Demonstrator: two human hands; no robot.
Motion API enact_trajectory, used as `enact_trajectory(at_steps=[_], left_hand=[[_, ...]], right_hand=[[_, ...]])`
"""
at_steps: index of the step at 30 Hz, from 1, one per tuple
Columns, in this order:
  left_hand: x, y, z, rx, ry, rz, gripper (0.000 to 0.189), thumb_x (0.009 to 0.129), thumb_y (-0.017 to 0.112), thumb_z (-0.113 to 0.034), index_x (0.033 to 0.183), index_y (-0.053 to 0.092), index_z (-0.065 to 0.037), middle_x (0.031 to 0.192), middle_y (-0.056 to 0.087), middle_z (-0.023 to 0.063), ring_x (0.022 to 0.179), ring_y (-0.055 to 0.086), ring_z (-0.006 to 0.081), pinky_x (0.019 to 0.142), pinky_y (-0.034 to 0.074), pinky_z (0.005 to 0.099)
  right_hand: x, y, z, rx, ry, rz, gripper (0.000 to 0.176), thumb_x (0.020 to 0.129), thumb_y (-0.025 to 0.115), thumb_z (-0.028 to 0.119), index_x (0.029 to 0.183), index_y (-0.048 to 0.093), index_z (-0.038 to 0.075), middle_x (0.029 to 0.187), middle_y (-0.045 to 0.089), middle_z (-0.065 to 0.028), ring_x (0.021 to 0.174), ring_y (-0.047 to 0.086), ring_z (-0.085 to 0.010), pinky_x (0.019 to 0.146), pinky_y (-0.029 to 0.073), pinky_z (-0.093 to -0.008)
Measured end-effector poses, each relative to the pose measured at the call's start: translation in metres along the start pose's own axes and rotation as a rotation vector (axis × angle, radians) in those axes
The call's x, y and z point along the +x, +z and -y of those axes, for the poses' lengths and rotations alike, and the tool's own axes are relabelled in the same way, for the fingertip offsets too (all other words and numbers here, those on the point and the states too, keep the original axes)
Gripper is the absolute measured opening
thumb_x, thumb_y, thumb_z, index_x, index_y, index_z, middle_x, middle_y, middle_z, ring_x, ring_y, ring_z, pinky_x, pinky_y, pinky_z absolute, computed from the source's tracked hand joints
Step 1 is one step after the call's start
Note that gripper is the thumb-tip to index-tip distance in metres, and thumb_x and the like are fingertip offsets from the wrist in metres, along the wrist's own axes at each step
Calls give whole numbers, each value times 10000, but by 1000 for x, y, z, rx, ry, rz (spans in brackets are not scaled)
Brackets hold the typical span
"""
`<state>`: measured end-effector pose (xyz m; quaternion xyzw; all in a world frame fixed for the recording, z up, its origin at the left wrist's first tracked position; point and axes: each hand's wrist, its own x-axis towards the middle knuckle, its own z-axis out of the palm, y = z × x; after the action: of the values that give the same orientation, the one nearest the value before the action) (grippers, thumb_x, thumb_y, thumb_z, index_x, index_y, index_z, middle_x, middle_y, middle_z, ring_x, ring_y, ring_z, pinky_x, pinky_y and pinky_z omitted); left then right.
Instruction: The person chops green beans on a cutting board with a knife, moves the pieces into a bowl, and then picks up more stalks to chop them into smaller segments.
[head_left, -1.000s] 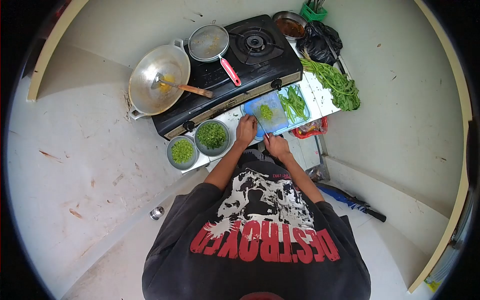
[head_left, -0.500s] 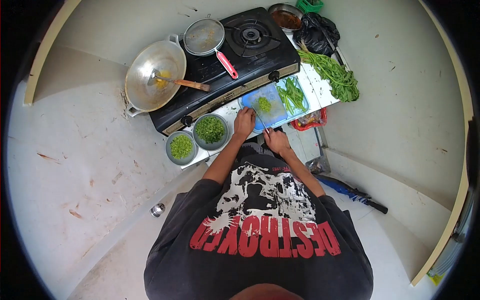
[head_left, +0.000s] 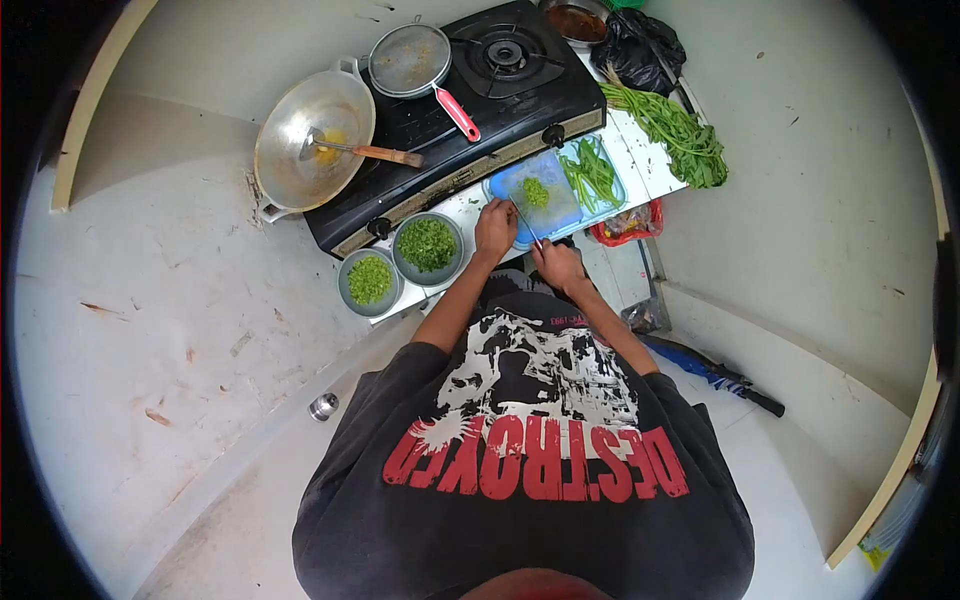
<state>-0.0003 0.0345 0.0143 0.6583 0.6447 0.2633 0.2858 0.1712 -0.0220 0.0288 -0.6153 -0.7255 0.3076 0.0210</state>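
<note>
My right hand [head_left: 559, 266] is closed round the handle of a knife [head_left: 529, 226], whose blade points up and left over a blue cutting board [head_left: 562, 212]. At the board's left edge my left hand [head_left: 495, 230] has its fingers curled together beside the blade tip; whatever they hold is hidden. A small heap of chopped green stalks [head_left: 536, 192] lies on the board just beyond the blade. To its right, longer cut green stems [head_left: 592, 176] rest in a light blue tray [head_left: 622, 190].
Two grey bowls of chopped greens, one of leaves [head_left: 426, 245] and one of pale stalks [head_left: 370, 280], stand left. Behind is a gas stove [head_left: 440, 130] bearing a wok [head_left: 285, 165] and a red-handled strainer [head_left: 410, 60]. Leafy greens [head_left: 680, 140] and a black bag [head_left: 635, 58] lie right.
The whole view has shifted slightly, so the counter sits a little higher and to the right. Both hands keep nearly the same places at the board, and the knife remains in the right hand.
</note>
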Motion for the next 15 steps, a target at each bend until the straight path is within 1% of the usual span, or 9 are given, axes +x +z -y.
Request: enact_trajectory(at_steps=[2,6,8,10,15], left_hand=[[-2,-1,-1,7,-1,-10,88,804,634,-30,888,663,-33,908,642,144,909,626,369,844,497,442],[-1,-2,-4,-2,-26,0,55,814,635,-41,863,659,-34,912,627,147,918,617,369,805,509,459],[-3,0,-1,1,-1,-23,55,815,630,-35,863,655,-35,910,625,153,915,617,373,807,505,462],[-3,0,-2,-19,17,-53,55,817,623,-32,867,648,-34,901,619,163,903,614,380,809,499,466],[-5,-3,-3,-30,18,-39,69,832,611,-28,888,651,-38,889,610,170,894,608,386,804,496,471]], right_hand=[[5,1,2,-13,18,9,435,1000,470,395,972,627,-10,782,684,-268,755,688,-454,709,559,-539],[16,3,5,-11,19,-46,466,1001,459,412,949,633,-18,774,679,-278,744,679,-460,705,547,-547],[15,6,4,-25,2,-69,462,1000,458,412,947,634,-12,772,679,-275,743,680,-458,703,549,-543],[13,4,4,-21,17,-58,456,999,460,409,944,634,-9,772,679,-275,741,679,-460,704,548,-545],[1,3,1,-21,29,-19,446,998,464,404,952,633,-6,783,680,-278,750,678,-464,716,544,-554]])
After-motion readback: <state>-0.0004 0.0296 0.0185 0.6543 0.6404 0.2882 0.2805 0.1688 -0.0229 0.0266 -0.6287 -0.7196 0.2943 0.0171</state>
